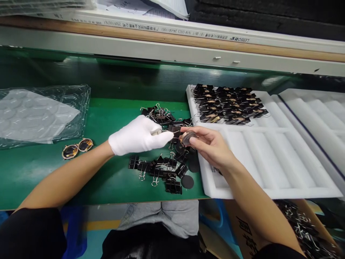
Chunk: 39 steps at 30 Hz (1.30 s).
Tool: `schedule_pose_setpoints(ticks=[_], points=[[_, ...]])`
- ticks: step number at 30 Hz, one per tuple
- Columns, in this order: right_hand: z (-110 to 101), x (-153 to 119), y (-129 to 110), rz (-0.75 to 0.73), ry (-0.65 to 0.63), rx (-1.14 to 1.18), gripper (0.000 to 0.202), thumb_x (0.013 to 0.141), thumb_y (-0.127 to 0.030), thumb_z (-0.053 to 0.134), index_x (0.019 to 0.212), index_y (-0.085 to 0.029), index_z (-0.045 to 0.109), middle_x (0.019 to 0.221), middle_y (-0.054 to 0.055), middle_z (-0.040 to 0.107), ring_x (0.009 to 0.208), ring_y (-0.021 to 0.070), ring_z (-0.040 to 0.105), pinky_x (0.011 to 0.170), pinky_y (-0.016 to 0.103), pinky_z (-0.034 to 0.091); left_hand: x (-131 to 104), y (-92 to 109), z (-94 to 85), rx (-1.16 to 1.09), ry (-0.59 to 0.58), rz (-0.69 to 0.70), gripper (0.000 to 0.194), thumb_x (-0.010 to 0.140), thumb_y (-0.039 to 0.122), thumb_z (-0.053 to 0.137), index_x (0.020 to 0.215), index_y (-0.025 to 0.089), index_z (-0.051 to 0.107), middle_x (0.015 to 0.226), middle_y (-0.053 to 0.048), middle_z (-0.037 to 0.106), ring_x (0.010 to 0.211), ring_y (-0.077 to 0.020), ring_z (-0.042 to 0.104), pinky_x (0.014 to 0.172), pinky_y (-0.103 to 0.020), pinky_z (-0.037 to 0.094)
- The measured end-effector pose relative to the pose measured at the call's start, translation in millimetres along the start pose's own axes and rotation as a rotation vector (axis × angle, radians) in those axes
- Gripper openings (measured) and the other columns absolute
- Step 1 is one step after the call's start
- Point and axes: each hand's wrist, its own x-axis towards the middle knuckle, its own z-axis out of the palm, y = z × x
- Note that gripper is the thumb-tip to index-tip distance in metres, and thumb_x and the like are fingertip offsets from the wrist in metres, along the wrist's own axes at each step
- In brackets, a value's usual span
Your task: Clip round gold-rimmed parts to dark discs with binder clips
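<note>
Pinched left grip (140, 136) beside pinched right grip (212, 145)

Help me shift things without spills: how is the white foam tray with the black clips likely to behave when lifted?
The white foam tray is probably light for its size, since it looks like foam. Its thick rim and ridges suggest it is fairly stiff. The black clips crowd its far side, so it may dip there.

A smooth green tabletop (105, 180) fronts a dark green, glossy back panel (121, 81); above it run a pale grey beam (188, 54) and a tan wooden strip (134, 35). A yellow stripe (104, 225) crosses the blue floor (101, 240).
</note>
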Motion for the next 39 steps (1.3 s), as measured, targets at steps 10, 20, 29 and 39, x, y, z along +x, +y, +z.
schedule_pose_setpoints(ticks=[10,20,29,39], points=[[-3.3,1.5,-6.2,0.053,-0.059,-0.085,0.014,0.089,-0.028,0.084,0.1,-0.022,0.079,0.084,0.001,0.078,0.066,0.0113,0.073,0.064,0.021,0.061,-1.0,-5.5,8.6,0.016,-0.074,0.239,0.049,0.091,0.036,0.053,0.056,0.019,0.023,0.052,0.006,0.019,0.049,-0.0059,0.019,0.048,-0.027,0.017],[-3.2,1.3,-6.1,0.059,0.034,0.026,0.02,0.085,-0.03,0.087,0.102,-0.024,0.079,0.088,0.0,0.076,0.072,0.0102,0.067,0.066,0.021,0.056,-0.2,-3.4,-24.1,0.082,-0.056,0.104,0.06,0.105,0.053,0.034,0.06,0.02,0.058,0.055,0.0,0.055,0.053,-0.0109,0.044,0.058,-0.029,0.033],[-5.6,4.8,-10.0,0.216,0.146,0.378,0.036,0.066,-0.031,0.1,0.09,-0.023,0.074,0.09,0.0,0.071,0.081,0.0129,0.071,0.062,0.018,0.058,11.7,-36.1,-32.5,0.671,-0.302,-0.432,0.074,0.091,0.08,0.032,0.065,0.02,0.066,0.067,-0.01,0.067,0.057,-0.0199,0.055,0.061,-0.032,0.033],[8.0,0.3,-2.1,0.174,-0.012,0.245,0.04,0.069,-0.026,0.097,0.094,-0.022,0.066,0.11,0.004,0.076,0.078,0.0154,0.075,0.066,0.026,0.06,-2.9,4.1,-22.2,0.17,0.057,-0.149,0.056,0.097,0.056,0.05,0.055,0.019,0.054,0.048,0.001,0.058,0.046,-0.0104,0.048,0.055,-0.027,0.035]])
